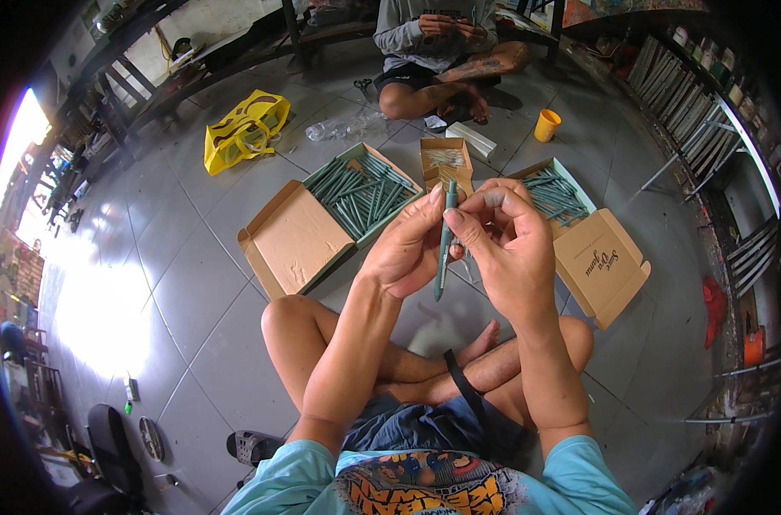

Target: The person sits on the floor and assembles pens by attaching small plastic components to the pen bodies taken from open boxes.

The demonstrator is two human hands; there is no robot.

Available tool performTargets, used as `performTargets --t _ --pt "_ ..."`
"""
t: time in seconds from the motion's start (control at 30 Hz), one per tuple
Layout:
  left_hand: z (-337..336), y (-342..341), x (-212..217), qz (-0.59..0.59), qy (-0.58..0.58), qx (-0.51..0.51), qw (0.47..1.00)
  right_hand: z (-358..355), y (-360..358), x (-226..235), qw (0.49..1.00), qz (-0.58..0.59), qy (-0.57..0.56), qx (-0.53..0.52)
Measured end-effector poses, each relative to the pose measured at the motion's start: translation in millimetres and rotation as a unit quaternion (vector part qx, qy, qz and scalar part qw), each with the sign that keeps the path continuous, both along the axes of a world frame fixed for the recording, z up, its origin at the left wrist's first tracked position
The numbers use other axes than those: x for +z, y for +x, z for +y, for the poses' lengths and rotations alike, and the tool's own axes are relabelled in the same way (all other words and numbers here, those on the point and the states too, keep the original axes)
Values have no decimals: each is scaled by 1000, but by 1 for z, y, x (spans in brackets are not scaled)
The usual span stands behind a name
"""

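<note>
Between my two hands a dark green pen [443,249] hangs nearly upright, its tapered tip pointing down. My left hand [412,245] grips it from the left, thumb near the upper end. From the right, the thumb and fingers of my right hand [506,240] close on its upper part. A bit of clear plastic [467,264] shows just below my right fingers. Beyond my left hand, an open cardboard box [292,243] holds many green pens [364,193]. Behind my right hand stands another open box [602,262] with more green pens [552,196].
A small carton [446,153] with clear pieces sits between the boxes. Farther off are a white box [471,140], an orange cup [547,125], clear plastic bags [346,127] and a yellow bag [247,131]. Across from me another person [442,51] sits cross-legged. A slipper [253,447] lies at my left.
</note>
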State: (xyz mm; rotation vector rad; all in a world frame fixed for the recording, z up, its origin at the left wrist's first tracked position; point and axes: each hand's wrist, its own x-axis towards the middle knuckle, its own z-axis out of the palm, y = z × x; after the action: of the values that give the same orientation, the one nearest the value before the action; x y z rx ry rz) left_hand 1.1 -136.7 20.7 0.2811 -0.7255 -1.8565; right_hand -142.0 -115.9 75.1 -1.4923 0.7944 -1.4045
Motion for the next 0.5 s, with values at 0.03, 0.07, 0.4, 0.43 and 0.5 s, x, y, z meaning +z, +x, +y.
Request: performTargets --t 0.03,0.07,0.4,0.43,0.5 --pt "1 0 1 1 1 -3 1000 0 -1 -1 1000 2 -2 -1" --pt "1 0 3 3 3 -5 1000 -1 -1 -2 1000 4 -4 -2" --pt "1 1 1 18 -45 -6 999 -1 -4 -8 999 17 -15 -28" --pt "3 3 0 20 -52 -11 998 1 -4 -3 1000 -4 8 -18" --pt "5 7 -1 30 -58 -30 997 1 -7 -2 1000 -9 27 -7"
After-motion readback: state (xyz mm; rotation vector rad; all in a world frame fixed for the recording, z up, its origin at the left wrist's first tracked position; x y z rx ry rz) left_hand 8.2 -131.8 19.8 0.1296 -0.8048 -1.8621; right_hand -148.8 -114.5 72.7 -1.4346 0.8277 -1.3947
